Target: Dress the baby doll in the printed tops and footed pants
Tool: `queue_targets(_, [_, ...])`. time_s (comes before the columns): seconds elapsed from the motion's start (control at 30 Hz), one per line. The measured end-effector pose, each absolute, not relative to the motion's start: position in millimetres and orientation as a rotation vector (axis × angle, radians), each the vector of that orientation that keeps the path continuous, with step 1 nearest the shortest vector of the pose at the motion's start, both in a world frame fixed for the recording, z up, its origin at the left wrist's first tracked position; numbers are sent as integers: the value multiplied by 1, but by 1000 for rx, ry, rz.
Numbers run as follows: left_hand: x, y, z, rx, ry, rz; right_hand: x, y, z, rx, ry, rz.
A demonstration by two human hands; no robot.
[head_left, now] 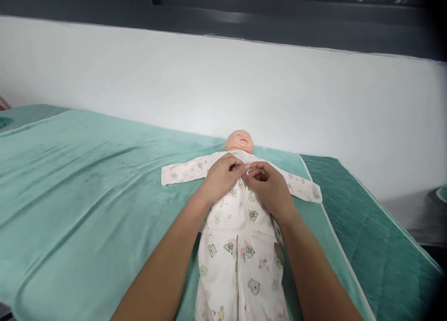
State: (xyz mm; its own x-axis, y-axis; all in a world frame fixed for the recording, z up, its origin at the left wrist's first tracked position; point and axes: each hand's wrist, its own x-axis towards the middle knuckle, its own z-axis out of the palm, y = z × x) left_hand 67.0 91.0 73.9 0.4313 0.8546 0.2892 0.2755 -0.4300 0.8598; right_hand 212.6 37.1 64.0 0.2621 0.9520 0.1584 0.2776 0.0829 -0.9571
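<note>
A baby doll (239, 141) lies on its back, dressed in a white top (226, 214) and white trousers (258, 274) printed with small green bears. Both sleeves are spread out to the sides. Over the upper chest, my left hand (225, 174) pinches the front edge of the top between thumb and finger. My right hand (267, 183) meets it there, its fingertips also pinched on the cloth at the front opening. The fingertips of both hands nearly touch, and whatever small fastening lies between them is too small to make out.
A light green blanket (104, 195) covers the bed under the doll. At the right lies a darker green quilted cover (363, 228). Behind the bed stands a white wall (209, 79), with a dark window frame (244, 21) above.
</note>
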Motion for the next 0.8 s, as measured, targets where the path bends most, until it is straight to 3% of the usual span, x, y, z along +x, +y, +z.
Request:
queue_targets(0.4, [66, 91, 77, 1697, 937, 917, 202, 35, 66, -1594, -1415, 473])
queue_targets(0.8, [56, 98, 74, 1784, 861, 900, 203, 33, 63, -1564, -1371, 524])
